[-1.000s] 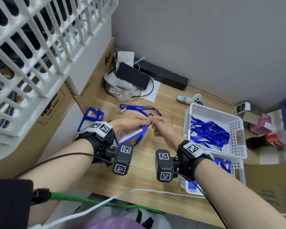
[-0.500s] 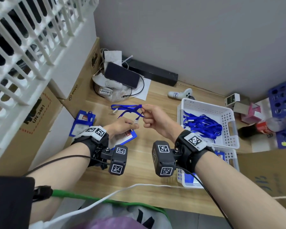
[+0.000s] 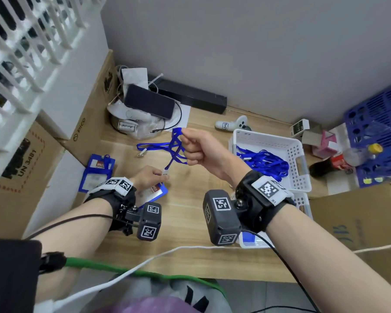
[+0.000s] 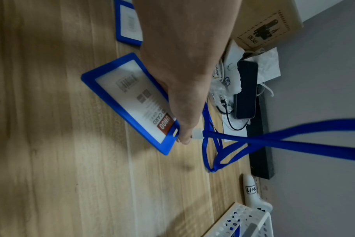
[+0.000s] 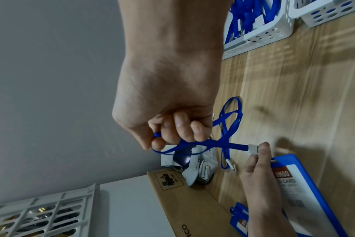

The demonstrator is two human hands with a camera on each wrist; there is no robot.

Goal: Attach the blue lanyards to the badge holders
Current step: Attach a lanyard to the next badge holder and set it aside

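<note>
- My right hand [image 3: 198,147] is closed in a fist around the blue strap [image 3: 175,148]. It holds the strap up above the desk [image 3: 190,213].
- My left hand [image 3: 150,177] pinches the little white clip [image 4: 198,134] at the end of that strap. Its other fingers press on the badge holder [image 4: 120,97], which lies flat on the desk.
- The clip is right next to the small slot at the top of the badge holder.
- I think I am at the step of joining the clip to the slot. It does not look joined yet.
- Next I need to poke the clip through the slot and snap it closed. My right hand should let the strap go a bit loose so the clip can turn.
- One more badge holder [image 3: 96,171] lies on the desk, on the far side of my left hand from the white basket [image 3: 303,159].
- The basket has more blue straps [image 3: 266,162] in it.
</note>
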